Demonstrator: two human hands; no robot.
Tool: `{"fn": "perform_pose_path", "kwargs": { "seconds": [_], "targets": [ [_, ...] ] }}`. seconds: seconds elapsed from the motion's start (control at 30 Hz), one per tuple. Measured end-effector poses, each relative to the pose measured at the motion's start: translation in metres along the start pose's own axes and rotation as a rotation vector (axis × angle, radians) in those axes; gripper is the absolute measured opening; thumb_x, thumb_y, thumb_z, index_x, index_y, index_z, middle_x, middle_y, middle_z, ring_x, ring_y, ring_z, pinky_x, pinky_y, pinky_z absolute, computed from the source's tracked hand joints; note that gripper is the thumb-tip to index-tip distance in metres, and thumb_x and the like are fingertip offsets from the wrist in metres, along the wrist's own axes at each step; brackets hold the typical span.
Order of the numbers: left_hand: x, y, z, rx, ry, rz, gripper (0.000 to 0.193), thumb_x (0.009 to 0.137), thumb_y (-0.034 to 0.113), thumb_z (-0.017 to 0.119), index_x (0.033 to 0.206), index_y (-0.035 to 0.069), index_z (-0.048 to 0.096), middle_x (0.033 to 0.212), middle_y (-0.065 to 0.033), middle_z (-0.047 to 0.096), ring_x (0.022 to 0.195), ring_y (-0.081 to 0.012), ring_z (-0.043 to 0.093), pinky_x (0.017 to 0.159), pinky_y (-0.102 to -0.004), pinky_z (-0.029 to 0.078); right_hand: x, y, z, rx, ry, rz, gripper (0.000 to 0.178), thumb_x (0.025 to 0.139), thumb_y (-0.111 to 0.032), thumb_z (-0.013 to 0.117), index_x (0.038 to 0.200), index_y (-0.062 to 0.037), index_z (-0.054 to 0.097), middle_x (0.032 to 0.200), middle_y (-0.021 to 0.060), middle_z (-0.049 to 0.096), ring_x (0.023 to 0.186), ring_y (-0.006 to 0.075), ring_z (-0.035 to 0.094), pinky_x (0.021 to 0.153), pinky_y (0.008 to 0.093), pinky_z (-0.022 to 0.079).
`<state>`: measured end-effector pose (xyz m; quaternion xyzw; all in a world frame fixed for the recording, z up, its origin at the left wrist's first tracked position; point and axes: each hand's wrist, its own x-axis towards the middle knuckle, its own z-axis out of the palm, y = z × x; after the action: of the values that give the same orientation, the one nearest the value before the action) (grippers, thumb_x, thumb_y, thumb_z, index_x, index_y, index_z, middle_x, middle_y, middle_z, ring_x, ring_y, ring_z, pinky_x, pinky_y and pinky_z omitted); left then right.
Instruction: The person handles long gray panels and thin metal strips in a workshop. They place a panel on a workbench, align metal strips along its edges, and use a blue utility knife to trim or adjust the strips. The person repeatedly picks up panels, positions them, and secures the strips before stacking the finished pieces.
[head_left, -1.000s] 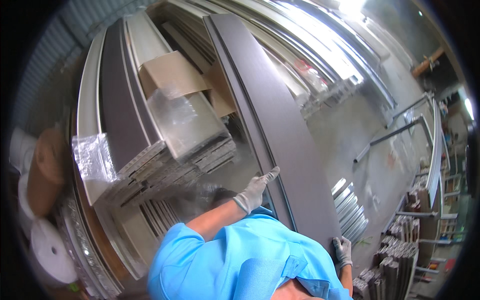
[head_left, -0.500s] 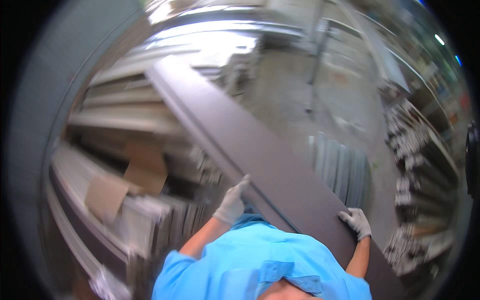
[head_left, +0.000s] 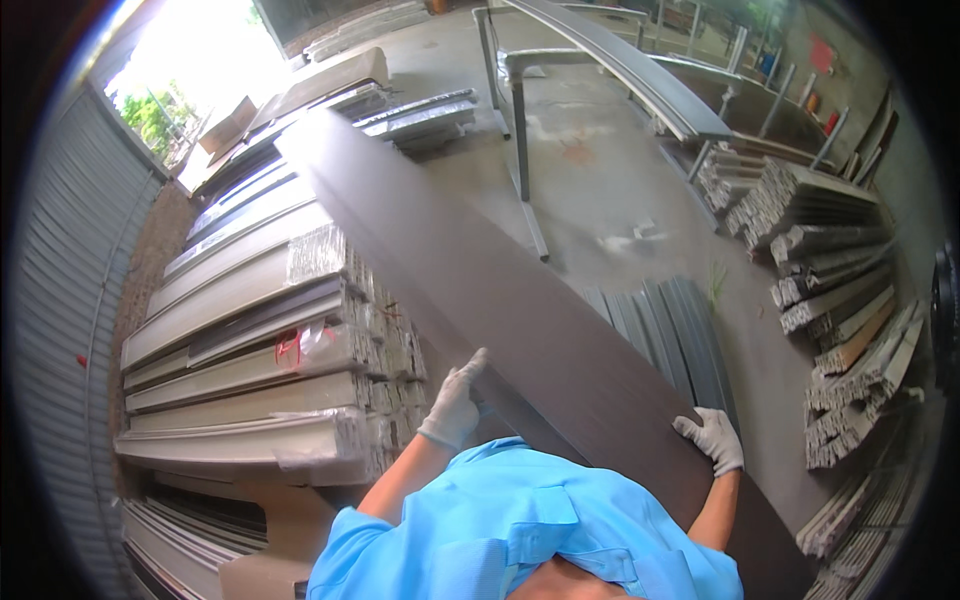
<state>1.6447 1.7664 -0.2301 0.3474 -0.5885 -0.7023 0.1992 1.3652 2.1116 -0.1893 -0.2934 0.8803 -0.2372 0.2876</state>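
Note:
A long, dark brown panel (head_left: 540, 340) slants across in front of me, from the far left down to the near right beside my body. My left hand (head_left: 455, 405), in a pale work glove, grips its left edge, with the thumb near the top and the other fingers partly hidden. At the opposite edge, my right hand (head_left: 713, 438), gloved the same way, is closed round the side, fingers lying over the top face. The panel's near end runs past my right forearm.
Stacks of long pale profiles (head_left: 240, 350), some in plastic wrap, lie to the left beside a corrugated wall (head_left: 70, 250). Grey strips (head_left: 675, 330) lie on the floor beyond the panel. A metal stand (head_left: 520, 130) rises ahead. More profile stacks (head_left: 800, 220) line the right.
The surroundings have shifted: the cardboard and near-left stack sit lower, and a bright opening shows at the far left. Both hands keep hold of the panel, nearly unmoved relative to my body.

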Motion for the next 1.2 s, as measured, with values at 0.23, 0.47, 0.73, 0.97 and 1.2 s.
{"fn": "perform_pose_path", "kwargs": {
  "seconds": [0.23,0.47,0.73,0.97,1.2],
  "targets": [
    [0.159,0.059,0.056,-0.445,-0.116,-0.431,0.040,0.103,0.035,0.057,0.133,0.008,0.059,0.127,-0.0057,0.063,0.113,-0.0212,0.062,0.095,-0.0442,0.051,0.091,0.012,-0.042,-0.053,0.139,0.061,0.093,0.078,-0.079,0.064,0.111,0.0080,0.069,0.102,0.0289,0.071,0.105,0.0431,0.068,0.089,0.0450,0.052],
    [0.299,0.111,0.070,-0.333,-0.257,-0.507,0.035,0.104,0.035,0.057,0.123,0.006,0.063,0.117,-0.0062,0.068,0.107,-0.0229,0.065,0.094,-0.0423,0.053,0.173,-0.031,-0.078,-0.106,0.234,0.245,0.110,0.072,-0.084,0.065,0.121,0.0143,0.062,0.116,0.0351,0.065,0.117,0.0443,0.062,0.100,0.0464,0.049],
    [0.489,0.153,0.027,-0.316,-0.410,-0.466,0.042,0.104,0.035,0.057,0.127,0.000,0.060,0.121,-0.0123,0.067,0.111,-0.0266,0.066,0.096,-0.0450,0.055,0.305,-0.130,-0.066,-0.009,0.377,0.220,0.092,0.078,-0.077,0.065,0.111,0.0087,0.069,0.100,0.0276,0.072,0.102,0.0422,0.069,0.084,0.0443,0.053],
    [0.616,0.198,0.039,-0.293,-0.432,-0.442,0.047,0.104,0.038,0.055,0.130,-0.001,0.058,0.124,-0.0130,0.066,0.113,-0.0271,0.066,0.097,-0.0449,0.055,0.397,-0.167,-0.094,-0.024,0.407,0.289,0.091,0.082,-0.074,0.064,0.114,0.0107,0.067,0.102,0.0303,0.070,0.103,0.0449,0.067,0.085,0.0462,0.052],
    [0.744,0.239,0.085,-0.296,-0.482,-0.371,0.043,0.102,0.037,0.060,0.125,0.001,0.062,0.118,-0.0113,0.067,0.107,-0.0247,0.067,0.090,-0.0442,0.058,0.510,-0.157,-0.154,0.023,0.421,0.326,0.090,0.083,-0.071,0.066,0.118,0.0115,0.065,0.109,0.0338,0.067,0.111,0.0464,0.063,0.093,0.0474,0.050]
  ]
}}
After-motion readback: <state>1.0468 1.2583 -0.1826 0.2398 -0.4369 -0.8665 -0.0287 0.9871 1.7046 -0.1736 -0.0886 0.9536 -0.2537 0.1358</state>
